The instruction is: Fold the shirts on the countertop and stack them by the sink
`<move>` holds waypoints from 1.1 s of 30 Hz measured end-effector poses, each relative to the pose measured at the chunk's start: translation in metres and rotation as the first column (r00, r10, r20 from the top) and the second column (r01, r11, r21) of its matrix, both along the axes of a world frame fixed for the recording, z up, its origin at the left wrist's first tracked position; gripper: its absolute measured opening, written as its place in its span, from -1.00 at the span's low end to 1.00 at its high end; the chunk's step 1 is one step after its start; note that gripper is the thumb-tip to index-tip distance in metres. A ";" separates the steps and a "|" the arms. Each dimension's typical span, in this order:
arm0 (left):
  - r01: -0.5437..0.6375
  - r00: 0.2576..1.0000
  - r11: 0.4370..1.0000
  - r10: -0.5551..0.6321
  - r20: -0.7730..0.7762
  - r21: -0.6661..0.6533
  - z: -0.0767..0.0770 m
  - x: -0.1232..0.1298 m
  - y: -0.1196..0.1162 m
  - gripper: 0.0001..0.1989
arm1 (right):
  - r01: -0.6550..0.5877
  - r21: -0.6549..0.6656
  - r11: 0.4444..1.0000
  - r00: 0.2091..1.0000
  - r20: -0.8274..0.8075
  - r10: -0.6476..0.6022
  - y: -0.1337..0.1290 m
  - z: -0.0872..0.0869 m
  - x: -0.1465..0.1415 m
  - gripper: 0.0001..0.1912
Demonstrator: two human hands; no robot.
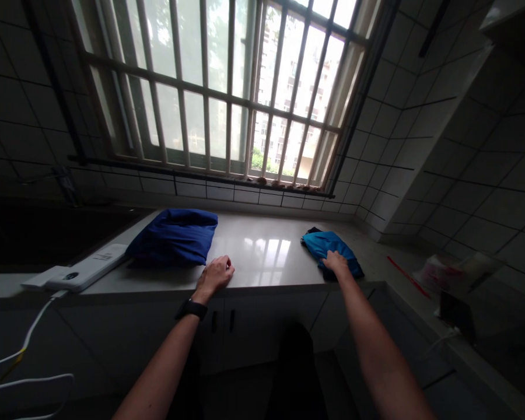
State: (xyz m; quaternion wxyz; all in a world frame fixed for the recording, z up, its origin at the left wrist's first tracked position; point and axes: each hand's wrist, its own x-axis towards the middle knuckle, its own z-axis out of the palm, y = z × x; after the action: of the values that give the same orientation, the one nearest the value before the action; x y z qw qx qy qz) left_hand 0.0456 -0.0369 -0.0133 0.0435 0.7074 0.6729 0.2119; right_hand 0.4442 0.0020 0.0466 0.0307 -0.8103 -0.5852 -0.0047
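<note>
– At the bottom edge, both forearms come in, cut off by the frame. Left wrist has a dark watch (pixel 191 308), face unreadable.
– Left side?
– White cable (pixel 37 326), running out of view; it meets a white device (pixel 87 271), label too blurred to read.
– Left hand (pixel 219 273)?
– Over the white counter (pixel 262 273), at the near corner of a dark-blue cloth bundle (pixel 175 236). Fingers curled; contact, or anything pinched, cannot tell.
– Right hand (pixel 335 261)?
– On a bright-blue folded cloth (pixel 326 242), black-edged, toward the counter's right. Fingertips lost against fabric: pressing or gripping, cannot tell.
– Further right?
– Red strip (pixel 406 275), then dim shapes I can't name.
– Beyond?
– Sink (pixel 61 233) at left, nearly black inside. Barred window (pixel 219 93) behind, top cut off, glare washing out buildings.
</note>
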 end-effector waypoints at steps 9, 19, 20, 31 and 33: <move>0.007 1.000 1.000 -0.007 0.007 0.014 -0.003 -0.001 0.000 -0.86 | -0.026 -0.090 0.996 0.998 0.059 0.032 0.010 0.075 -0.036 -0.65; 0.013 1.000 1.000 -0.013 0.012 -0.001 0.001 0.002 -0.003 -0.85 | -0.257 0.596 0.761 0.934 -0.051 0.355 0.026 0.184 -0.087 -0.46; 0.014 1.000 1.000 -0.014 0.015 -0.003 0.001 0.002 -0.004 -0.85 | -0.251 0.604 0.757 0.933 -0.057 0.355 0.026 0.180 -0.094 -0.49; 0.036 0.999 0.999 -0.036 0.038 -0.004 0.002 0.000 -0.006 -0.65 | -0.411 0.159 0.898 0.892 -0.130 0.432 0.015 0.064 -0.159 -0.70; 0.061 0.998 0.998 -0.061 0.008 0.001 0.001 0.000 -0.004 -0.68 | -0.466 0.034 0.884 0.864 -0.195 0.463 0.011 0.045 -0.167 -0.71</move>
State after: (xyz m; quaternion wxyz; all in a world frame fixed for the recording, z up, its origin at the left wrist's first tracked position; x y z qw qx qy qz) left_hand 0.0456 -0.0413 -0.0123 0.0524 0.7267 0.6507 0.2139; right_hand 0.2771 0.0130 0.0916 0.0833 -0.6422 -0.7570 0.0875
